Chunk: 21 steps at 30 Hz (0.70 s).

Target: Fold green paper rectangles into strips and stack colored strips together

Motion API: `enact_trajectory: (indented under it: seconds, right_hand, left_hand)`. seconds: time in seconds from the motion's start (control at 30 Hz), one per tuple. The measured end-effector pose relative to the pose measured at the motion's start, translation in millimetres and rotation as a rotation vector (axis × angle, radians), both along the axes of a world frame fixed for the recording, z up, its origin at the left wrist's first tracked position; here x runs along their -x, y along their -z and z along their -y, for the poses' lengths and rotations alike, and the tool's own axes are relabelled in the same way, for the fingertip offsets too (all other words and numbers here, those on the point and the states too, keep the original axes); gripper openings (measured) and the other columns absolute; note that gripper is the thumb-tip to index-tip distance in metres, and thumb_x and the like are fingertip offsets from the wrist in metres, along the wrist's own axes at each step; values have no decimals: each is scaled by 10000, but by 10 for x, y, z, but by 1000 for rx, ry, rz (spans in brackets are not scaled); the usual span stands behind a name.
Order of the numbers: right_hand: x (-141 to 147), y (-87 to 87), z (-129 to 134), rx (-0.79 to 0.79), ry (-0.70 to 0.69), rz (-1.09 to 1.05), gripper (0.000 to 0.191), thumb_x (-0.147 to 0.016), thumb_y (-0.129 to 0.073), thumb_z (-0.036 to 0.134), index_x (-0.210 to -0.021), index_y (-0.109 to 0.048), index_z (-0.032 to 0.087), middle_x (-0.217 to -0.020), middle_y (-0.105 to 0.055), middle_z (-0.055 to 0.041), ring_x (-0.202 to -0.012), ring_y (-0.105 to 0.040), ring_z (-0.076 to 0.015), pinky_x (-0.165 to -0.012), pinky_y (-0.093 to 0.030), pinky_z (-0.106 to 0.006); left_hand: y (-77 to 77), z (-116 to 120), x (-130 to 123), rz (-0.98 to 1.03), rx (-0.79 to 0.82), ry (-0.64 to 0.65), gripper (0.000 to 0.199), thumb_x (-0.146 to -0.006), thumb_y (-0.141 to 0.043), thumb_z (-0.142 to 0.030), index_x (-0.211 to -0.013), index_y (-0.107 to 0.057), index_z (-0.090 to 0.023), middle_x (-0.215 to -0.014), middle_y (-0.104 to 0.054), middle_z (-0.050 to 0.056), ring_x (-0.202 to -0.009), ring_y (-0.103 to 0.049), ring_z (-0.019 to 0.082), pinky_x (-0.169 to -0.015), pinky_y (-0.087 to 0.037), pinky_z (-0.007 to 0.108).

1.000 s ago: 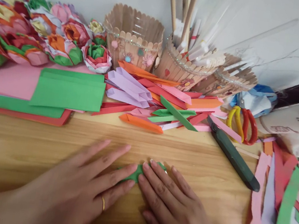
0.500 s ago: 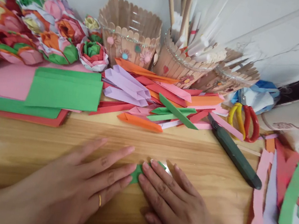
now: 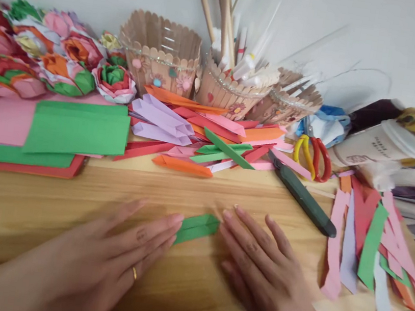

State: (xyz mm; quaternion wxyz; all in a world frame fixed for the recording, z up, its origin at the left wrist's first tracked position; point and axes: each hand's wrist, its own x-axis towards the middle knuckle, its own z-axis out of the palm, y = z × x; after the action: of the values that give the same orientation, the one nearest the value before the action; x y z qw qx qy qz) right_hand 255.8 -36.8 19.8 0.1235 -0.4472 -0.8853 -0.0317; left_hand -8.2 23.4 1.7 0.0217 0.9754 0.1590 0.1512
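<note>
A small folded piece of green paper (image 3: pixel 198 228) lies flat on the wooden table (image 3: pixel 142 182) between my hands. The fingertips of my left hand (image 3: pixel 116 256) rest on its left end, fingers stretched out and a gold ring on one of them. At the paper's right end, my right hand (image 3: pixel 261 266) lies with fingers extended, its tips touching or just beside the edge; I cannot tell which. Part of the paper's left end is hidden under my left fingers. Neither hand is gripping anything.
Folded paper strips (image 3: pixel 196 128) are heaped behind, beside green sheets (image 3: pixel 80 127) and paper flowers (image 3: pixel 67 53). Popsicle-stick baskets (image 3: pixel 161 46) stand at the wall. A utility knife (image 3: pixel 304 197), scissors (image 3: pixel 313 157), a white cup (image 3: pixel 381 144) and paper scraps (image 3: pixel 372 245) lie right.
My right hand has slid right, off the green paper, uncovering its right end. The left hand stays on the left end. The view has shifted to the right.
</note>
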Motion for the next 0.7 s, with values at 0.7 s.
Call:
enact_trajectory:
  seconds: [0.7]
  right_hand:
    - [289, -79, -457, 32, -315, 55, 294, -978, -363, 175, -919, -644, 115, -811, -631, -62, -727, -498, -200, -643, -408, -318]
  left_hand:
    - [-93, 24, -129, 91, -218, -111, 234, -929, -455, -149, -818, -660, -132, -734, -640, 43, -755, -557, 202, -656, -464, 336]
